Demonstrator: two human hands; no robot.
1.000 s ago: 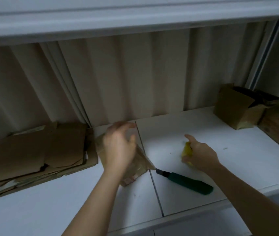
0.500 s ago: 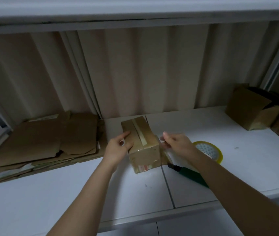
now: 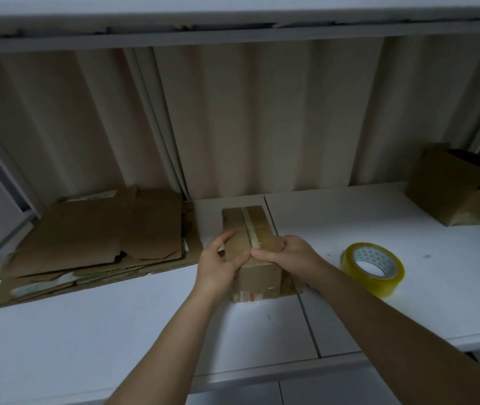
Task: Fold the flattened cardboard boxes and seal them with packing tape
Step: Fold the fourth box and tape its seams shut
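Box (image 3: pixel 254 252) sits mid-bench (image 3: pixel 57 340), tape strip already along its top seam. Left hand (image 3: pixel 218 267) grips the near-left top edge, fingers wrapped on the cardboard; right hand (image 3: pixel 288 254) clamps the near-right corner, fingertips pressing the strip end where it turns over the front edge. Step looks like rubbing the tape down. To do it well: brace the box with the left, run the right thumb along the seam outward, push the end flat onto the front face, no bubbles. Tape roll (image 3: pixel 372 268) lies free, well right of the box. Flat stack (image 3: pixel 95 247) waits at left.
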